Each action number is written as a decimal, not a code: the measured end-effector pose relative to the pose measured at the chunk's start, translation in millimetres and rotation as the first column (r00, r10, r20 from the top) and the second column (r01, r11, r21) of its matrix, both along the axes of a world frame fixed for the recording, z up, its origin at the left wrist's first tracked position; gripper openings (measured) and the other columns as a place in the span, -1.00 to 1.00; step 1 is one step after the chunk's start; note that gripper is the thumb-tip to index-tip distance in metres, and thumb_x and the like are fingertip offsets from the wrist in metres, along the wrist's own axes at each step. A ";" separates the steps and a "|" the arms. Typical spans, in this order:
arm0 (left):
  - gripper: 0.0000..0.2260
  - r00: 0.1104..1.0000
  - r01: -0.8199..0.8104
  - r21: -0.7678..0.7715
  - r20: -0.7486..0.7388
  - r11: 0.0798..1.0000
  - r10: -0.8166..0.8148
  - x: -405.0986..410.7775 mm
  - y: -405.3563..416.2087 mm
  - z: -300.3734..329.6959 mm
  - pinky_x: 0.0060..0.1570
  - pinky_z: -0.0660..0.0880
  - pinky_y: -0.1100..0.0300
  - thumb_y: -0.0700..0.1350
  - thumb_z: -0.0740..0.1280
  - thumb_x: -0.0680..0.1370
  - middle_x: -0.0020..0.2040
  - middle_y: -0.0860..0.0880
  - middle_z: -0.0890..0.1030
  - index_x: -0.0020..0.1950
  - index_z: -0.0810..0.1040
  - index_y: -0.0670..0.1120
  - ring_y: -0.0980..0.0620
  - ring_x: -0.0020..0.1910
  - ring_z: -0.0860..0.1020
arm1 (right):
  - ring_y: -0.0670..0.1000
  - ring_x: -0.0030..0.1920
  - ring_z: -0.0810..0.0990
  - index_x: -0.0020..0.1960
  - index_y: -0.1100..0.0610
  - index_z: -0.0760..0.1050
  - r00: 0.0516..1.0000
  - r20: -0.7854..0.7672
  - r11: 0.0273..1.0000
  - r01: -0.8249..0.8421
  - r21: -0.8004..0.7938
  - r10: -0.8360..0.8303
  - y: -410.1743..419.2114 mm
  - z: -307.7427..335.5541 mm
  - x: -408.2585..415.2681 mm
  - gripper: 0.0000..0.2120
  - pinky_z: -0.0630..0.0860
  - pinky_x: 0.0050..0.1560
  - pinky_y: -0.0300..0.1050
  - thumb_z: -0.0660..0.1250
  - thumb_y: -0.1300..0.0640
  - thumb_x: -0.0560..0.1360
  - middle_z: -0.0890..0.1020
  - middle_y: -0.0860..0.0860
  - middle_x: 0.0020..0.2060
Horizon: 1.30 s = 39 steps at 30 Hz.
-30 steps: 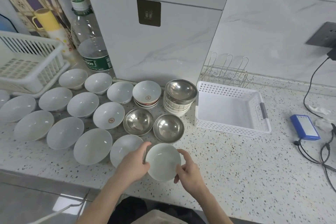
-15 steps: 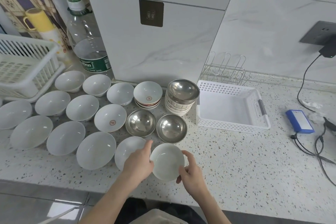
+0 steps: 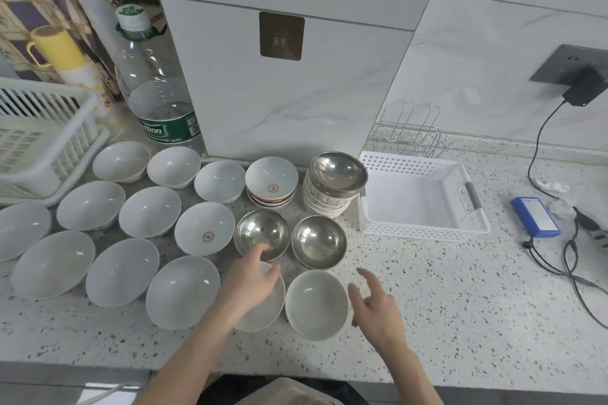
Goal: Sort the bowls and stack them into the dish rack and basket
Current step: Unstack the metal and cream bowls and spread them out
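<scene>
- Bowls cover the left and middle of the speckled worktop [image 3: 427, 306], all upright and open side up; most are plain white, spread in loose rows.
- Nearest the front edge sits a white bowl [image 3: 316, 304], standing free on the worktop between the two hands, touched by neither.
- Left hand [image 3: 250, 279] hovers over a second white bowl [image 3: 263, 309] just left of that one; its fingers [image 3: 260, 248] are spread and loose, gripping nothing, the tips reaching over the near rim of a steel bowl [image 3: 262, 233].
- Right hand [image 3: 375, 309] is just right of the free bowl, palm turned inward, fingers apart and empty.
- A second steel bowl [image 3: 319, 241] stands beside the first, just behind the free white bowl.
- Behind those, a stack of white bowls topped by a tilted steel bowl [image 3: 339, 171] stands right against the white perforated basket [image 3: 424, 227], which holds nothing visible.
- To the left of that stack is a short stack with red-trimmed rims [image 3: 271, 184]; another bowl with a red mark inside [image 3: 204, 228] sits in the row in front.
- A white plastic dish rack [image 3: 42, 131] stands at the far left; no bowl shows inside it.
- A wire rack [image 3: 408, 131] stands behind the basket against the wall.
- A large clear water bottle [image 3: 154, 89] stands behind the bowls, and a blue box [image 3: 535, 216] with cables lies well to the right.
</scene>
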State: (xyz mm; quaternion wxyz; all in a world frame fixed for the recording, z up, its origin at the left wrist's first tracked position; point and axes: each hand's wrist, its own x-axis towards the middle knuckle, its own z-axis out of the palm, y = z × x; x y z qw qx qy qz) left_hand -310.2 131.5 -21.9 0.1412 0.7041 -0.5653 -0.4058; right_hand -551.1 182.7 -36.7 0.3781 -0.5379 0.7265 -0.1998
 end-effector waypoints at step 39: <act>-0.42 0.708 -0.192 0.245 -0.636 0.950 0.307 62.8 -152.7 3.0 -0.59 0.40 0.26 -0.36 0.13 0.53 -0.46 -0.15 0.61 0.44 0.31 0.16 0.08 -0.58 0.48 | -0.19 -0.25 0.59 0.00 -0.07 0.49 0.994 0.029 0.994 0.102 -0.034 -0.101 -130.6 25.9 113.4 -0.87 0.40 -0.22 -0.42 0.19 0.11 0.58 0.65 -0.06 -0.41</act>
